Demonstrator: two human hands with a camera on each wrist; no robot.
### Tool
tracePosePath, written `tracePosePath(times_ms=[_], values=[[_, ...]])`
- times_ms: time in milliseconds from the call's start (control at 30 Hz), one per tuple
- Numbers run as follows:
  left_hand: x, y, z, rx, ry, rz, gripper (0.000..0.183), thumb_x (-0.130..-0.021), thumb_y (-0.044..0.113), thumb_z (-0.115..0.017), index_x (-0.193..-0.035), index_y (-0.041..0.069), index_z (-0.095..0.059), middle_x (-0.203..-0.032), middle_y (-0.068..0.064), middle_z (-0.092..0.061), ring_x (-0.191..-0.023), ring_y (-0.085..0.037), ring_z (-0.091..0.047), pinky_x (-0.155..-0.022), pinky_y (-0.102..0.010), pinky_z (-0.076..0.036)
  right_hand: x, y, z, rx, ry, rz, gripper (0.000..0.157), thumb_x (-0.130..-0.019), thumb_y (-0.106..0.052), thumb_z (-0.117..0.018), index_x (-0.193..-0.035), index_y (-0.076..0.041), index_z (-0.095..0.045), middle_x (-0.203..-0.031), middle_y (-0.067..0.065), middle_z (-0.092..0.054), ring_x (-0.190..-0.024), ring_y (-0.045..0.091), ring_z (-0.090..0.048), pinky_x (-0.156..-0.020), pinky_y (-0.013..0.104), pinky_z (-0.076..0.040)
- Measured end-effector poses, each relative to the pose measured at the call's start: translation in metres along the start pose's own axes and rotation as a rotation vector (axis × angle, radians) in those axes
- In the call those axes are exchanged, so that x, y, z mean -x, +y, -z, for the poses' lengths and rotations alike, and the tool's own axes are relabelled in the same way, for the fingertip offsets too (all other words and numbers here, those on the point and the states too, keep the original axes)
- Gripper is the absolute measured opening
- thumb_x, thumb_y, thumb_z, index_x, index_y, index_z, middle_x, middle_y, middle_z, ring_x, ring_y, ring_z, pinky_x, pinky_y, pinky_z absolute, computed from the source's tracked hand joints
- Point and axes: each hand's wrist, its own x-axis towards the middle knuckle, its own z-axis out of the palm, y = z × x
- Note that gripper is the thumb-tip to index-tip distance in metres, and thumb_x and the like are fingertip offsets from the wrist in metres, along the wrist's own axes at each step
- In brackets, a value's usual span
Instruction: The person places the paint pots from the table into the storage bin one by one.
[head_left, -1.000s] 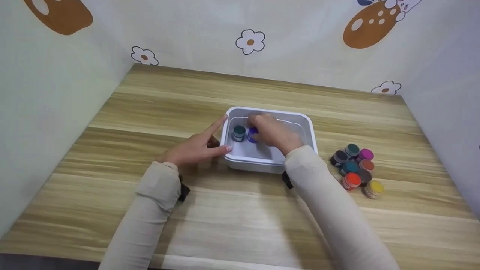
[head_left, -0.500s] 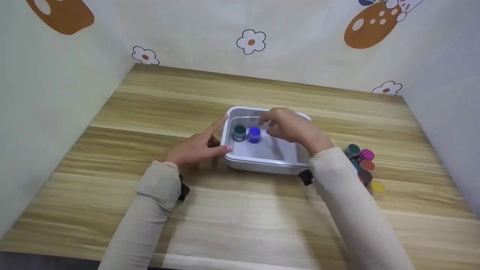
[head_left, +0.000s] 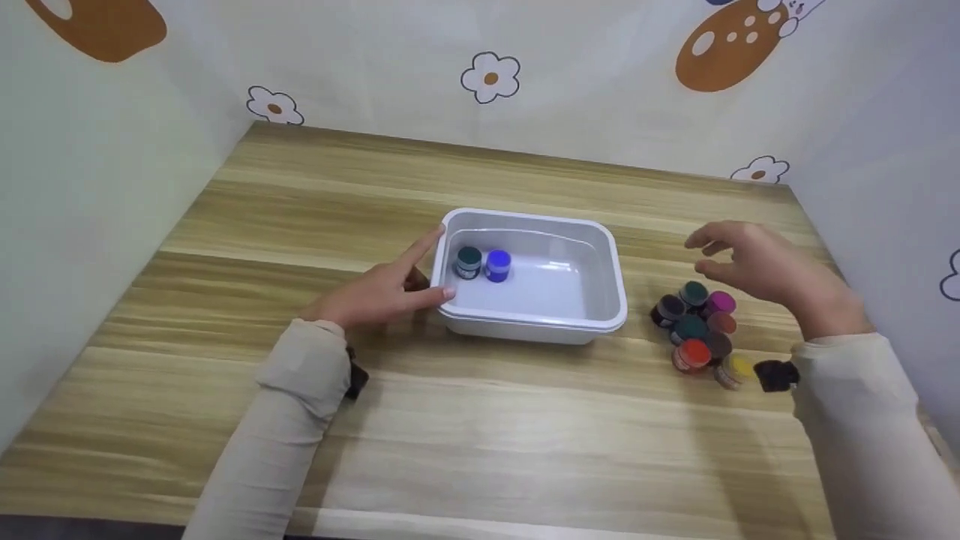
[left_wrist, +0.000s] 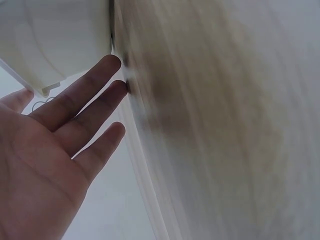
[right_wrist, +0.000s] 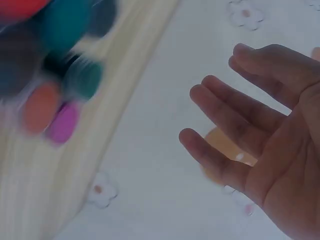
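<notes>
A white plastic basin stands mid-table. Inside it, toward the left, a dark green paint jar and a blue-violet paint jar stand upright side by side. My left hand rests against the basin's left rim, thumb and index finger spread along it; the left wrist view shows its other fingers straight beside the wall. My right hand hovers above and behind a cluster of paint jars on the right, fingers loosely bent with nothing between them. In that cluster are a red jar, a magenta jar and a yellow jar.
The wood-grain table carries everything. A pale wall sheet printed with flowers surrounds its back and sides. The jar cluster stands just right of the basin, and a black wrist camera on the right arm hangs close to the yellow jar.
My right hand has let go of the blue-violet jar in the basin, lifted out and swung right to over the jar cluster. My left hand has stayed on the rim.
</notes>
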Motion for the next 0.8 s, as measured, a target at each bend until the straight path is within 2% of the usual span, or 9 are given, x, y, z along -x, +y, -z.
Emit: tracePosePath(times_ms=[133,333,467,733,800], values=[[0.002,-0.001,0.002,-0.025,0.003,0.001,0.093,-0.090,0.064,-0.058,-0.157,0.044,0.002,-0.130,-0.016,-0.060,-0.114,-0.028,-0.059,-0.097,-0.052,-0.046,0.013,0.027,-0.007,0.019,-0.024,-0.027,0.031,-0.090,0.000,-0.065,-0.119,0.007,-0.063,-0.120,0.028,-0.064,-0.112,0.046,-0.059,-0.094,0.061,-0.045],[0.002,-0.002,0.003,-0.052,0.008,0.011,0.093,-0.090,0.064,-0.057,-0.159,0.041,0.001,-0.127,-0.016,-0.061,-0.112,-0.028,-0.059,-0.093,-0.050,-0.047,0.014,0.047,-0.027,-0.003,-0.025,0.003,0.035,-0.086,0.000,-0.069,-0.120,0.006,-0.063,-0.120,0.026,-0.064,-0.111,0.046,-0.059,-0.093,0.061,-0.045],[0.000,-0.001,0.001,-0.047,0.000,0.014,0.092,-0.090,0.066,-0.056,-0.158,0.042,0.002,-0.132,-0.016,-0.058,-0.114,-0.028,-0.057,-0.096,-0.053,-0.045,0.012,0.054,-0.038,-0.045,-0.045,0.008,0.037,-0.085,0.004,-0.066,-0.122,0.008,-0.061,-0.120,0.028,-0.063,-0.111,0.046,-0.058,-0.092,0.061,-0.046],[0.000,0.001,-0.001,-0.029,-0.009,0.028,0.093,-0.089,0.068,-0.057,-0.156,0.047,0.004,-0.133,-0.014,-0.057,-0.115,-0.027,-0.057,-0.097,-0.053,-0.045,0.006,0.055,-0.047,-0.079,-0.146,-0.090,0.042,-0.088,0.004,-0.066,-0.129,0.006,-0.057,-0.121,0.030,-0.061,-0.101,0.037,-0.064,-0.086,0.053,-0.053],[0.001,0.002,0.000,-0.029,-0.004,0.029,0.093,-0.088,0.068,-0.057,-0.156,0.048,0.004,-0.135,-0.014,-0.056,-0.115,-0.027,-0.057,-0.097,-0.053,-0.044,0.003,0.055,-0.048,-0.082,-0.157,-0.102,0.043,-0.088,0.003,-0.065,-0.130,0.005,-0.056,-0.121,0.031,-0.060,-0.093,0.033,-0.066,-0.081,0.048,-0.055]])
